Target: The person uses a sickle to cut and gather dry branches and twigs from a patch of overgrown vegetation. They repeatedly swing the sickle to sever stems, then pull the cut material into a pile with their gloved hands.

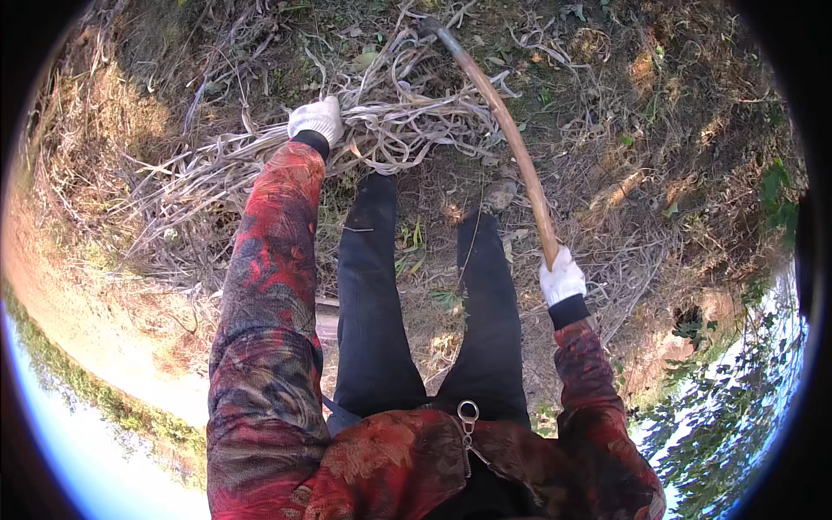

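My left hand [316, 119], in a white knitted glove, is closed on a bundle of dry stalks [416, 123] with long, curled, withered leaves. The bundle spreads to both sides of the glove, and its thinner stems [201, 172] fan out to the lower left; my fingertips are hidden. In my right hand [563, 276], also white-gloved, is the lower end of a long, curved wooden tool handle [510, 130]. It slants up and left to a dark end [429, 26] among the dry leaves. What sort of head the tool has cannot be made out.
My legs in dark trousers [370, 292] stand apart just below the bundle. Dry grass and litter [604, 182] cover the ground. A stone [500, 194] lies near my right foot. Bare pale soil [123, 331] shows at left, and leafy branches [721, 416] hang at the lower right.
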Available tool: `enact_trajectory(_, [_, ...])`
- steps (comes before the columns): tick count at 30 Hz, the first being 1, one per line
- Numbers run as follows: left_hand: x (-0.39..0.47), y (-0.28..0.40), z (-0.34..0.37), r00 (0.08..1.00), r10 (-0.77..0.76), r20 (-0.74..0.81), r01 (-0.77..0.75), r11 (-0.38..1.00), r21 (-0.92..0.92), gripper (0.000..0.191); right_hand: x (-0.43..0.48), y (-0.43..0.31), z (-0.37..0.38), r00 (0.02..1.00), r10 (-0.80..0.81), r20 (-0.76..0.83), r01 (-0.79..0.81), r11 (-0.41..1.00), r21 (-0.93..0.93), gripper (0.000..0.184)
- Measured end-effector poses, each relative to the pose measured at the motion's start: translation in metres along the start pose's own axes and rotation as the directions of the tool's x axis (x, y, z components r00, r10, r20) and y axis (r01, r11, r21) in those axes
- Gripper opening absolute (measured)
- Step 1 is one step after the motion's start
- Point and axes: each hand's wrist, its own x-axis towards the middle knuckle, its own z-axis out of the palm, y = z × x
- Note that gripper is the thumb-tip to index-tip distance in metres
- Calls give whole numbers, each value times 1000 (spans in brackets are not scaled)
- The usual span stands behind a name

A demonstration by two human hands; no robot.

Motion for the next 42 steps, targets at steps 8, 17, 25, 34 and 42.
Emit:
enact_trajectory(8, [-44, 41, 85, 948, 319, -19, -313, 938, 147, 91, -79, 117, 59, 998, 63, 24, -63, 998, 5, 43])
enact_trajectory(17, [-14, 68, 133, 915, 324, 240, -354, 931, 93, 84, -78, 54, 86, 935, 108, 337, -329, 614, 717, 28])
enact_trajectory(25, [-111, 76, 58, 918, 263, 297, -275, 962, -3, 39, -96, 77, 42, 990, 87, 114, -143, 649, 747, 24])
enact_trajectory(34, [-195, 39, -145, 922, 243, -300, -248, 969, 23, 42, -137, 88, -87, 981, -83, -175, 186, 144, 972, 26])
enact_trajectory(42, [-188, -62, -147, 887, 94, -453, 46, 956, 290, 22, -170, 117, -105, 945, -140, -296, 311, 667, 677, 32])
